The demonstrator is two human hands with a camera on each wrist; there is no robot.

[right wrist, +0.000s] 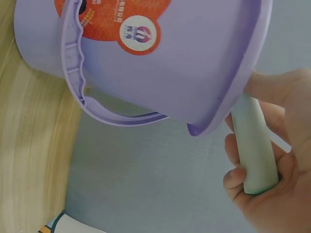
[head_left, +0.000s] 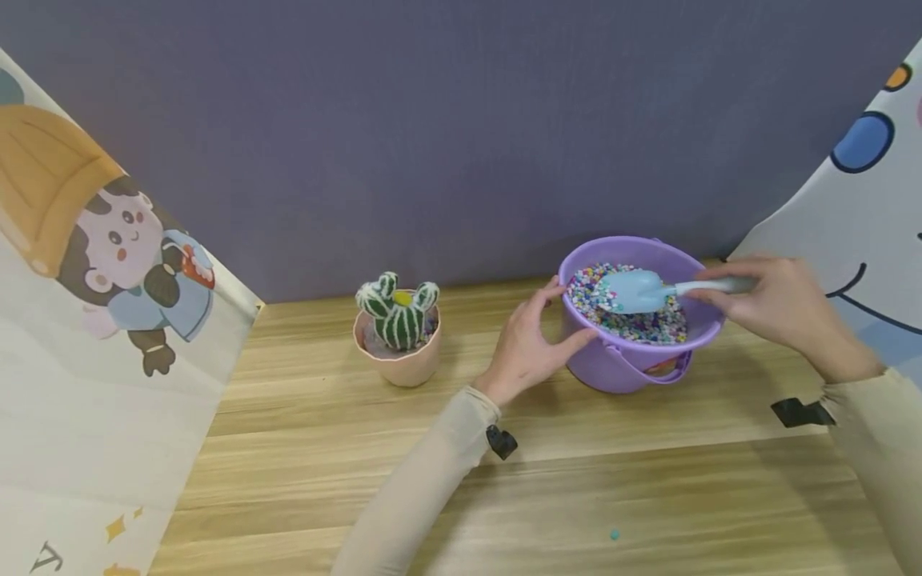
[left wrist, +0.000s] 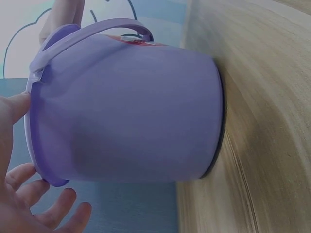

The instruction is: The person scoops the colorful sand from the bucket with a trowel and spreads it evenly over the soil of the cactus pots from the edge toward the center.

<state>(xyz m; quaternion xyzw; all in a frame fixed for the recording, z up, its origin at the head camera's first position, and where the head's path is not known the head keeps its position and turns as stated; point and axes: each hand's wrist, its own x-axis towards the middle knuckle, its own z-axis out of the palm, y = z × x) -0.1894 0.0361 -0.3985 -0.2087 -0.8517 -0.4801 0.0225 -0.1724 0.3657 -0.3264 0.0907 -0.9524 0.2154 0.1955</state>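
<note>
A purple bucket point(head_left: 612, 370) holds many small multicoloured beads point(head_left: 637, 326). My left hand point(head_left: 524, 352) grips its near left rim, the thumb at the front and fingertips farther back; in the left wrist view the other fingers spread below the rim. My right hand point(head_left: 781, 308) holds a small light-blue hand shovel point(head_left: 634, 291) by its pale handle point(right wrist: 255, 145). The shovel's blade lies over the beads inside the bucket, a few beads at its tip, and the handle crosses the right rim. The bucket's own carrying handle point(left wrist: 92, 36) hangs down at the front.
To the left stands a peach pot point(head_left: 406, 370) with a green and white cactus point(head_left: 399, 326). One turquoise bead point(head_left: 615, 534) lies on the wooden tabletop point(head_left: 288, 480). A dark grey panel point(head_left: 461, 144) rises behind, with printed panels at both sides.
</note>
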